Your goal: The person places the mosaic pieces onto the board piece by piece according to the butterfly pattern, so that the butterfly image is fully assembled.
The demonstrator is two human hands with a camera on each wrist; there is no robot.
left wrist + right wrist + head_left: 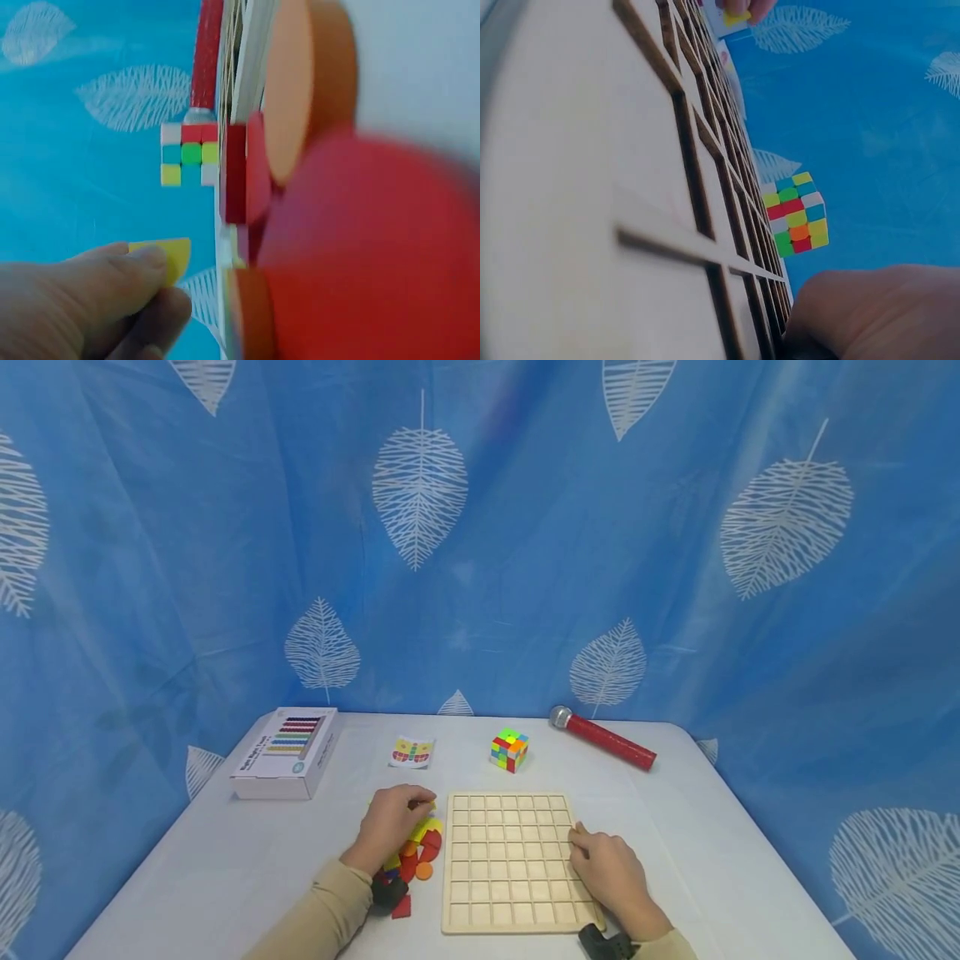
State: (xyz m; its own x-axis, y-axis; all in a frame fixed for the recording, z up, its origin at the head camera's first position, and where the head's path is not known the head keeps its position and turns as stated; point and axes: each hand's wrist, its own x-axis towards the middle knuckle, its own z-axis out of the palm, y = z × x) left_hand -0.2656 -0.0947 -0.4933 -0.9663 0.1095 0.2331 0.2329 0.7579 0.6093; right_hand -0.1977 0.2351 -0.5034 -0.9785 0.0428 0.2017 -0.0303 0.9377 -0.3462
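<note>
Between thumb and fingertips my left hand (393, 822) pinches a small yellow piece (178, 259), which shows plainly in the left wrist view. Below that hand lies a pile of coloured flat pieces, including red pieces (431, 843) and an orange disc (423, 871); the hand and wrist hide part of the pile. A pale wooden grid board (510, 852) lies flat just to the right of the pile. At its right edge, my right hand (611, 868) grips the rim, with its fingers partly hidden in the right wrist view.
Behind the board stands a colourful puzzle cube (509, 750). A small picture card (411, 752) lies to its left, and a white box (287, 753) sits at the back left. A red microphone (607, 740) rests at the back right. Blue leaf-patterned cloth (510, 568) hangs around the table.
</note>
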